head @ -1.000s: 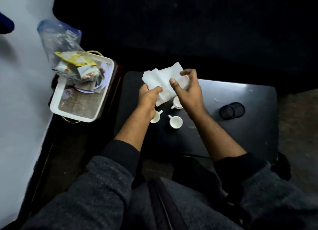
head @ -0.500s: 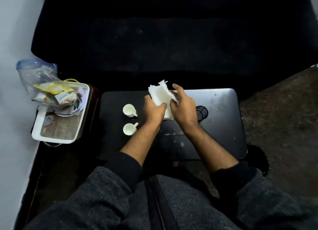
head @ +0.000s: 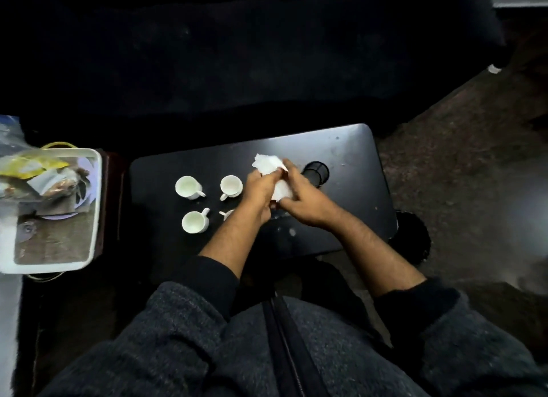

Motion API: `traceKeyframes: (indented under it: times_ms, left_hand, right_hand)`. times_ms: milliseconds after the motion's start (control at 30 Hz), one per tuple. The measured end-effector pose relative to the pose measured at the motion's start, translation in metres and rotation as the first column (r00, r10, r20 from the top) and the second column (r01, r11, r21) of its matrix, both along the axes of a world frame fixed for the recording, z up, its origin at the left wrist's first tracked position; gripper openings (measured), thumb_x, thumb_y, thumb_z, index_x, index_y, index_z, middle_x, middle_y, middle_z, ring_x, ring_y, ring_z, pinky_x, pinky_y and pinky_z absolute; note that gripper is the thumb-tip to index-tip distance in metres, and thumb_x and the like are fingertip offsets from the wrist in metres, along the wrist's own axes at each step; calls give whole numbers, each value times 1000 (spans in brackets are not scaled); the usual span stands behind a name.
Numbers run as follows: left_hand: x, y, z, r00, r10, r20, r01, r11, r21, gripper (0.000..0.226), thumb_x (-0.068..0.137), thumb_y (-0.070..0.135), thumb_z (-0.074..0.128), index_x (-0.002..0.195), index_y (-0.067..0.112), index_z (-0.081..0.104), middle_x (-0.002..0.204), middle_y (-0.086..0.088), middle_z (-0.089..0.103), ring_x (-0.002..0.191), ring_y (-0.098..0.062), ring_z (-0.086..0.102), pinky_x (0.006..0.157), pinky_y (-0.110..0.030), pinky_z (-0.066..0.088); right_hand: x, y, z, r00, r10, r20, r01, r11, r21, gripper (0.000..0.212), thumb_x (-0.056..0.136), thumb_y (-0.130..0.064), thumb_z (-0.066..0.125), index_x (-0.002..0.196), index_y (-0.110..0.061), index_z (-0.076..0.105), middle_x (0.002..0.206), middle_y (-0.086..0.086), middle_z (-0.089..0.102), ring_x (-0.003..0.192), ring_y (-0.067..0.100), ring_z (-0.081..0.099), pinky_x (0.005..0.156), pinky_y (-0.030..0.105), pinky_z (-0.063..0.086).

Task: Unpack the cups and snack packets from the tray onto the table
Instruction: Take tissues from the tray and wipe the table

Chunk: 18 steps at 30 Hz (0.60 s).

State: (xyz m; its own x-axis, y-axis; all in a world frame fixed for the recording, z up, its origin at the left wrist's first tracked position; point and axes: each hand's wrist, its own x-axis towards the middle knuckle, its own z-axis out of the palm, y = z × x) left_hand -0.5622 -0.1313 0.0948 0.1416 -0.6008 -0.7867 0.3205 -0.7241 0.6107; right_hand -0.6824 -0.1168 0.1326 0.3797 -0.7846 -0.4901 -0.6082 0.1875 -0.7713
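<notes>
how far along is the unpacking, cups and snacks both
Cups look mostly done: three white cups stand on the black table, and a fourth handle peeks out by the left hand. In hand: both hands, left and right, grip white wrapping paper. Left: the snack packets still lie in the tray.

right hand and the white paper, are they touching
Touching. The head view shows the right hand closed around the white paper, fingers wrapped over its lower edge, with the left hand gripping it too.
</notes>
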Motion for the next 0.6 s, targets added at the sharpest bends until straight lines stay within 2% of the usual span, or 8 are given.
traceKeyframes:
  times_ms: [67, 133, 200, 300, 400, 467, 533, 600]
  left_hand:
    - [-12, -3, -11, 1000, -10, -22, 11, 999, 44, 25, 96, 3, 60, 122, 4, 62, 85, -9, 71, 69, -25, 68, 51, -29, 54]
    - [-27, -9, -25, 999, -8, -33, 10, 998, 61, 29, 96, -3, 57, 124, 1, 60, 95, -16, 71, 79, -33, 70, 71, -45, 59]
    - [-45, -14, -42, 999, -31, -20, 32, 996, 79, 31, 96, 1, 60, 128, 2, 60, 105, -18, 72, 94, -39, 72, 86, -57, 58]
    - [-75, -21, -63, 998, -60, 24, 56, 987, 151, 29, 97, 16, 66, 123, 5, 59, 104, -13, 72, 87, -32, 73, 74, -48, 62]
    - [-98, -31, -80, 998, -64, 24, 58, 980, 192, 23, 98, 26, 65, 112, 10, 57, 99, -11, 71, 78, -26, 71, 61, -35, 59]
    - [-114, -34, -91, 999, -48, 1, 48, 983, 177, 21, 100, 18, 64, 115, 12, 51, 98, -9, 66, 80, -26, 69, 69, -42, 60]
    - [-125, -34, -101, 998, -65, 12, 63, 989, 136, 37, 98, 7, 64, 130, 11, 45, 109, -9, 64, 95, -30, 69, 84, -47, 59]
    - [-134, -35, -113, 995, -98, 32, 94, 991, 98, 51, 97, 6, 64, 144, 8, 43, 125, -13, 64, 109, -33, 69, 78, -39, 61]
  right_hand:
    - [-19, 3, -11, 992, -76, 100, 70, 996, 60, 79, 94, -5, 49, 158, -18, 6, 156, 6, 34, 137, 17, 45, 103, 22, 44]
    - [-39, 1, -24, 935, -311, 172, 301, 950, 79, 65, 97, -7, 46, 154, -19, 19, 146, 1, 47, 129, 10, 51, 101, 23, 46]
    - [-60, -6, -40, 873, -479, 93, 477, 878, 43, 49, 99, -22, 55, 145, -20, 38, 131, -3, 58, 116, 9, 59, 99, 29, 49]
    - [-91, -19, -67, 943, -329, -48, 331, 942, 50, 44, 88, -37, 71, 129, -27, 59, 124, 1, 62, 109, 17, 64, 96, 36, 52]
    - [-111, -33, -88, 936, -309, -169, 321, 946, 50, 39, 84, -26, 75, 122, -23, 67, 122, 6, 65, 110, 19, 63, 85, 20, 42]
    - [-123, -45, -102, 893, -408, -191, 430, 898, 95, 36, 84, -22, 74, 120, -18, 69, 121, 4, 70, 109, 18, 66, 85, 19, 43]
    - [-131, -56, -118, 879, -435, -194, 467, 867, 172, 34, 83, -25, 75, 117, -17, 70, 116, 5, 73, 104, 18, 69, 91, 27, 52]
    - [-138, -68, -134, 882, -425, -202, 463, 860, 214, 34, 82, -25, 76, 114, -15, 71, 110, 7, 75, 98, 20, 71, 92, 35, 56]
